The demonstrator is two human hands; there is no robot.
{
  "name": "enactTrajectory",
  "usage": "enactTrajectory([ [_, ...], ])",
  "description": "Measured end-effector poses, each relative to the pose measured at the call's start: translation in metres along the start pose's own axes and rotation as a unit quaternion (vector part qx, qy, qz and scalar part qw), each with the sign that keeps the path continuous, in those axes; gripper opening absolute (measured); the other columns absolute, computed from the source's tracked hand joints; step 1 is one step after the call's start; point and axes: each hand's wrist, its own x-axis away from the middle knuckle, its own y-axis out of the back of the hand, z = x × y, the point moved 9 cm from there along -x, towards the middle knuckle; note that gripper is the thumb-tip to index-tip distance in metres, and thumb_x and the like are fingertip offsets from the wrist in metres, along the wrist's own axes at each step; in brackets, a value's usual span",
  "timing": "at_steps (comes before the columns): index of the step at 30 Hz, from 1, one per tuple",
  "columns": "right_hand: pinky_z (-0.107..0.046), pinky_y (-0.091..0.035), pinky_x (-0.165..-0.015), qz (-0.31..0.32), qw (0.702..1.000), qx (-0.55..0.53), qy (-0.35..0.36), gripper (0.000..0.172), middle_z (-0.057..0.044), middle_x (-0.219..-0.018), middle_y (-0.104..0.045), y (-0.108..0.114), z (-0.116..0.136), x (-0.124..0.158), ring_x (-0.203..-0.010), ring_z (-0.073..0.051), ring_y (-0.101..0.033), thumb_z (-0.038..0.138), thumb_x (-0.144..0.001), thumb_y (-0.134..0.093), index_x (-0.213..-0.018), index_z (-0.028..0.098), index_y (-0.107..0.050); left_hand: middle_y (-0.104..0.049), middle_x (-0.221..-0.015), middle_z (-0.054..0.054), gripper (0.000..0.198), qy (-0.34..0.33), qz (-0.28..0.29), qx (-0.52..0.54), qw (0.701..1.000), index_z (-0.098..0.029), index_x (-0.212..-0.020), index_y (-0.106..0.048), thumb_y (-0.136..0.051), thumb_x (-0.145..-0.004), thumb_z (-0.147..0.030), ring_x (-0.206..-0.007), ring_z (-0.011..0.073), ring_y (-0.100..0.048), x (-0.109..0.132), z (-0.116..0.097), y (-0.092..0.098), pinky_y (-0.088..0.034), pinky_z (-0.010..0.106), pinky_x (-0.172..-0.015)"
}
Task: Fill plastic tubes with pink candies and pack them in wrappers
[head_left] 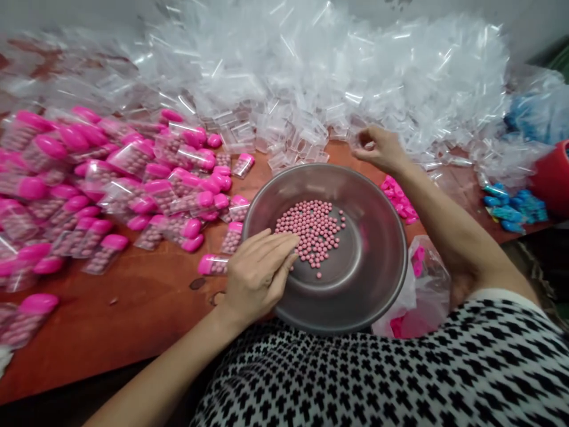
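My left hand (pixel 258 276) rests over the near rim of a wide steel bowl (pixel 324 172), its fingertips just beside a heap of small pink pills (pixel 313 234) in the bowl. The hand holds nothing I can see. My right hand (pixel 377 148) is raised beyond the bowl, its fingers curled against a mass of clear plastic packets (pixel 306 142). Whether those fingers pinch a packet, I cannot tell. Left of the bowl lie many clear packets with pink caps, filled with pink pills (pixel 106 252).
All this lies on a red-brown wooden table (pixel 111 332). Loose pink caps (pixel 399 200) sit right of the bowl, with a plastic bag of pink pieces (pixel 422 296) nearer me. Blue pieces (pixel 511 207) and a red container (pixel 553 178) stand at the far right. My black-and-white patterned top (pixel 355 373) fills the bottom.
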Motion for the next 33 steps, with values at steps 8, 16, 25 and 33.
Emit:
enactTrajectory([
  [8,-0.038,-0.053,-0.076,0.363,0.907,0.208,0.055,0.023,-0.022,-0.099,-0.073,-0.036,0.133,0.142,-0.094,-0.033,-0.072,0.017,-0.083,-0.059,-0.101,0.008,-0.071,-0.077,-0.107,0.003,0.024,0.044,-0.069,0.077,0.994,-0.021,-0.111,-0.071,-0.056,-0.093,-0.014,-0.100,0.0170,-0.072,0.006,0.009,0.011,-0.056,0.033,-0.097],
  [16,-0.037,-0.052,-0.073,0.337,0.920,0.186,0.076,0.026,-0.023,-0.097,-0.073,-0.084,0.196,0.113,-0.092,-0.033,-0.071,0.017,-0.087,-0.051,-0.102,0.004,-0.069,-0.077,-0.103,0.004,0.021,0.123,-0.115,0.207,0.964,-0.020,-0.107,-0.074,-0.058,-0.093,-0.018,-0.093,0.0151,-0.073,0.010,0.032,0.023,-0.057,0.028,-0.088],
  [25,-0.035,-0.050,-0.084,0.227,0.958,-0.167,0.060,0.028,-0.012,-0.103,-0.073,-0.090,0.222,0.075,-0.093,-0.023,-0.067,0.024,-0.082,-0.063,-0.106,0.010,-0.065,-0.076,-0.109,0.005,0.023,0.155,-0.110,0.255,0.948,-0.018,-0.110,-0.072,-0.058,-0.092,-0.019,-0.099,0.0162,-0.071,0.015,0.045,0.022,-0.055,0.030,-0.093],
  [33,-0.029,-0.053,-0.090,0.153,0.762,-0.625,-0.068,0.044,-0.002,-0.101,-0.073,-0.039,0.186,0.106,-0.094,-0.014,-0.068,0.022,-0.066,-0.081,-0.107,0.018,-0.065,-0.068,-0.128,0.011,0.041,0.182,-0.020,0.220,0.958,-0.016,-0.128,-0.063,-0.060,-0.088,-0.021,-0.114,0.0233,-0.066,-0.005,0.040,0.008,-0.051,0.041,-0.102],
])
